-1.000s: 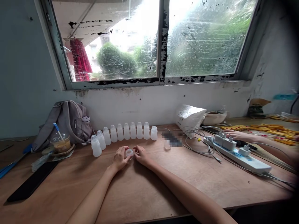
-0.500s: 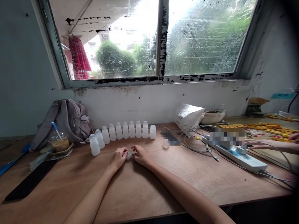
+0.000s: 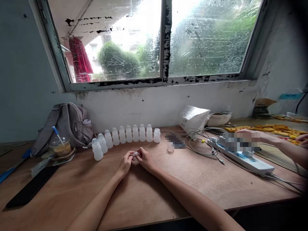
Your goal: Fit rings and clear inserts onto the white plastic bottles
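My left hand (image 3: pixel 126 163) and my right hand (image 3: pixel 144 158) rest on the wooden table (image 3: pixel 149 192), fingers pinched together around a small clear plastic cap (image 3: pixel 136 155) held between them. Behind the hands stands a curved row of several small translucent white bottles (image 3: pixel 125 136), most with dome caps; the one at the right end (image 3: pixel 157 135) looks open-topped. One more small clear bottle (image 3: pixel 170 146) stands apart to the right.
A grey backpack (image 3: pixel 68 123), an iced drink cup with a straw (image 3: pixel 60 146) and a black phone (image 3: pixel 31 187) lie at the left. A white paper bag (image 3: pixel 194 119), tangled cables (image 3: pixel 207 141) and a power strip (image 3: pixel 243 158) lie at the right, where another person's hand (image 3: pixel 245 133) reaches.
My two hands stayed together on the cap and lifted it slightly off the table. The other person's hand moved back over the power strip. The view drifted a little.
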The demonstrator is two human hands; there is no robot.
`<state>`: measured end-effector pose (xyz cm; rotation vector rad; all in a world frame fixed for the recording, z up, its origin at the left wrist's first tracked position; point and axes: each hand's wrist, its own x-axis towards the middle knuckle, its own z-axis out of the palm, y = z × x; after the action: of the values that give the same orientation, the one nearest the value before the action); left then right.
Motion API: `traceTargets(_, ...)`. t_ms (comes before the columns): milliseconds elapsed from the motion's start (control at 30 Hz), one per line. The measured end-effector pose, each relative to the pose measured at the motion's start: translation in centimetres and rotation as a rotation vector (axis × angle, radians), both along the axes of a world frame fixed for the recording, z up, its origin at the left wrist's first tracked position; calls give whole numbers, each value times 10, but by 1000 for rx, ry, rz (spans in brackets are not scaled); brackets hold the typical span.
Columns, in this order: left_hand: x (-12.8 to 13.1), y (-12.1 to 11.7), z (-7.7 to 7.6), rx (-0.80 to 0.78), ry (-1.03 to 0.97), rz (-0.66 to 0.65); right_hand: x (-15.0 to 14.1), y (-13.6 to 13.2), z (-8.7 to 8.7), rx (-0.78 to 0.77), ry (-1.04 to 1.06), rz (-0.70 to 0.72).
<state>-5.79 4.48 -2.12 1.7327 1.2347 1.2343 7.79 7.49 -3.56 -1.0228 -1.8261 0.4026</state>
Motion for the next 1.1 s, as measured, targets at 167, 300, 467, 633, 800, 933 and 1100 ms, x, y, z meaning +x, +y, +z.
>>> traceTargets(167,2,-1,0,-74,-25,-88,5,8,0,-72,-29,-27)
traceTargets(300,3,-2,0,-75,-25,-124,6,11,0,-85,-71,-73)
traceTargets(467,5,-4,1,-66,-31,-126,6,16,-4,-66,-105,-126)
traceTargets(633,9,-8,2,-69,-124,-119,12,17,0,23,-65,-64)
traceTargets(800,9,-1,-3,-81,-275,1,17,11,8,96,47,39)
traceTargets(933,5,4,-5,-54,-169,-45,16,8,7,96,-41,137)
traceTargets(1100,-2,6,-3,-43,-138,13,19,14,2,75,-116,139)
